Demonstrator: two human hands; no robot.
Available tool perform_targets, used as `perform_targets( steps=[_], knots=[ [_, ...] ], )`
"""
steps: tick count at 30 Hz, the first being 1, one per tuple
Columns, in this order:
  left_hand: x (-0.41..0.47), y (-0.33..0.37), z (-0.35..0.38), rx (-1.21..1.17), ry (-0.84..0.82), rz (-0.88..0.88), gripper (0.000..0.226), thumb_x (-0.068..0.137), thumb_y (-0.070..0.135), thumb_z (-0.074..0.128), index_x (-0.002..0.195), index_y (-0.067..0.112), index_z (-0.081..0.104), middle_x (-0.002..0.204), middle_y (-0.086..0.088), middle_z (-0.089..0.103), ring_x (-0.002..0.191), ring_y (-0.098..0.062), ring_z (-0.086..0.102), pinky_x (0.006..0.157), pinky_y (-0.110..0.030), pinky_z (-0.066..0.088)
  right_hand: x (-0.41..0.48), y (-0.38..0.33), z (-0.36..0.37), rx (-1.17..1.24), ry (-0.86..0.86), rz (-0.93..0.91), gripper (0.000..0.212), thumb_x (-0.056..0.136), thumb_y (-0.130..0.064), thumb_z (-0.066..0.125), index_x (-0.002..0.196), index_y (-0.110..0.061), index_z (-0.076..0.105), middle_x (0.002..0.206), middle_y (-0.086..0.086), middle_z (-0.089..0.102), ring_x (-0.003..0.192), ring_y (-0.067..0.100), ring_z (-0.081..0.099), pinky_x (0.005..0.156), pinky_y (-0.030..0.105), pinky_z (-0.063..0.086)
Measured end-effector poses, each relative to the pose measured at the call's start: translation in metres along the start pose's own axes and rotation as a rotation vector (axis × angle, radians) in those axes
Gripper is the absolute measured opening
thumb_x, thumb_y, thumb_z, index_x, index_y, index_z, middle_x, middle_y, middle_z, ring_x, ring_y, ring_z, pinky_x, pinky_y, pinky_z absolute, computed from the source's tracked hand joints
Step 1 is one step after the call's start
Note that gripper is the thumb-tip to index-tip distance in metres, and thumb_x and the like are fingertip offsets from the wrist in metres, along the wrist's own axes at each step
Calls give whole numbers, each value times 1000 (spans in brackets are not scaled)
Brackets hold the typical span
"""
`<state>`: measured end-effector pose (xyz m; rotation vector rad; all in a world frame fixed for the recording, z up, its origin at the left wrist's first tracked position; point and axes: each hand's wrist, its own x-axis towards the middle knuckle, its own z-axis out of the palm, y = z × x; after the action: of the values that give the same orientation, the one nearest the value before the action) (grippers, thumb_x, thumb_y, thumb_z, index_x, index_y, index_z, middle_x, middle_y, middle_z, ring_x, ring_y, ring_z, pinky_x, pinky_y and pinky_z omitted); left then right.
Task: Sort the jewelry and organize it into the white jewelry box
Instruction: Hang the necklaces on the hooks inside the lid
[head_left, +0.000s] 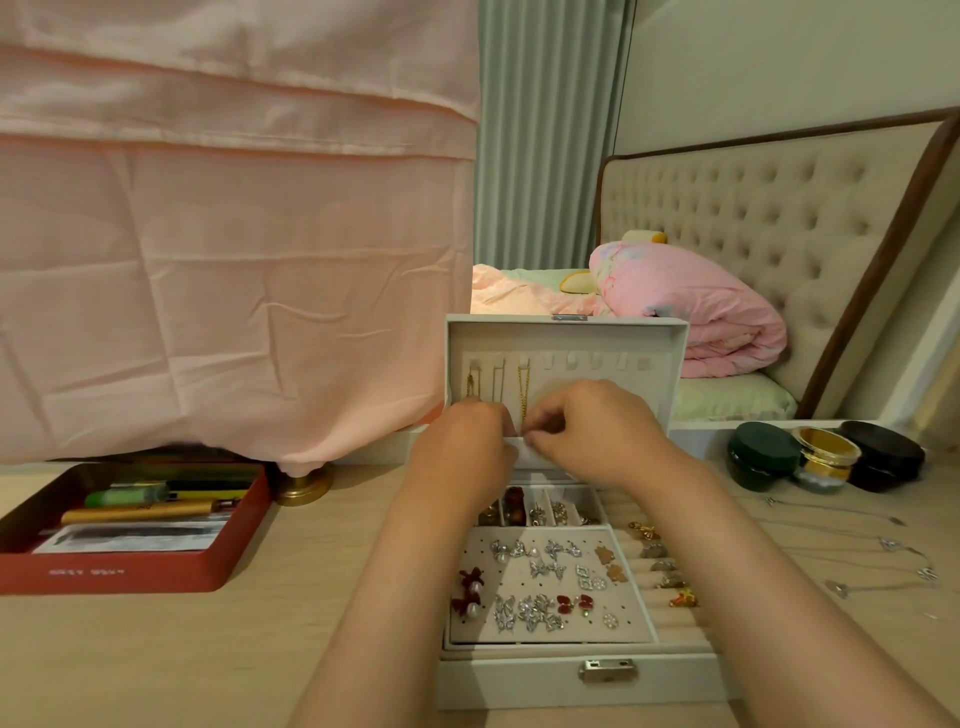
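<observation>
The white jewelry box (571, 680) stands open on the table (322, 623), with its lid (670, 338) upright at the far side. Both hands are raised to the lower part of this lid. A gold chain (522, 384) hangs from a hook near the top of the lid, and its long axis runs straight down to the place where the two hands meet. The right hand (597, 431) has its thumb and forefinger closed in a small pinch just at the lower end of the chain, so it seems to hold that end. The left hand (462, 447) is curled too and its fingertips (508, 427) come to the same spot from the other side, but I cannot tell what they hold. Directly under the fingers is the pocket band (535, 454) of the lid, so I judge that the loose end must go downward, behind this band. Earrings already sit in the earring tray (467, 631) below. Several silver necklaces (888, 544) lie on the table well to the right, nearer to the right hand.
</observation>
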<state>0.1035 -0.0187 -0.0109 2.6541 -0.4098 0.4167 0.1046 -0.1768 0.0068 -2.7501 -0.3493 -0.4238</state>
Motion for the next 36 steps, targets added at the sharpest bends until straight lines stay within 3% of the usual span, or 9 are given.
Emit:
perform_targets(
  steps=[3,8,15,17,20,24,26,30,36],
  knots=[
    [0,1,0,12,3,-4,20,93,25,60,111,22,68,109,-2,60,92,-18,55,78,-32,48,-1,-4,3,-38,-83,0,13,90,-38,69,100,-36,76,92,-14,72,85,9,63,70,27,48],
    [-2,5,-7,-48,3,16,36,92,36,62,127,28,63,125,3,61,108,-16,60,92,-38,53,-10,1,-11,147,-8,30,23,93,-29,68,114,-35,75,110,-17,73,97,3,66,91,33,55],
    [-9,43,-16,-132,-22,91,34,94,44,59,126,32,62,120,13,62,103,-9,59,90,-35,52,-56,47,-64,176,3,126,15,88,-33,74,102,-38,78,96,-22,73,89,-1,66,88,35,57],
    [-15,57,-13,-140,-53,122,33,95,45,58,125,34,61,117,16,62,102,-7,59,90,-35,53,-70,69,-75,215,-48,186,11,86,-34,76,95,-40,78,89,-23,74,84,2,70,81,38,61],
    [-26,83,-1,-149,-106,184,30,94,48,58,121,38,63,111,21,63,100,-2,58,88,-33,54,-91,100,-86,169,-177,253,8,87,-29,76,89,-36,80,83,-21,75,80,-2,69,80,27,58],
    [-34,122,21,-238,-244,209,20,94,44,60,112,37,67,102,24,64,96,0,60,86,-29,51,-110,138,-86,28,-373,385,12,87,-27,75,94,-35,80,90,-19,73,84,0,66,83,26,57],
    [-32,144,33,-247,-276,258,17,95,40,60,109,36,69,102,23,65,94,-1,61,84,-28,51,-116,153,-82,-14,-426,443,13,87,-25,76,94,-36,80,91,-19,72,83,3,65,78,26,56],
    [-21,182,63,-153,-387,325,15,94,33,63,104,29,72,102,14,70,89,-6,62,82,-25,51,-123,173,-71,-59,-440,528,16,81,-21,80,88,-36,79,92,-15,72,87,8,65,83,32,57],
    [0,205,109,140,-593,273,23,88,26,68,111,23,72,114,3,67,104,-20,63,94,-38,53,-127,186,-61,-56,-452,597,17,77,-22,82,93,-27,77,92,-6,73,90,16,69,88,41,59]
  ],
)
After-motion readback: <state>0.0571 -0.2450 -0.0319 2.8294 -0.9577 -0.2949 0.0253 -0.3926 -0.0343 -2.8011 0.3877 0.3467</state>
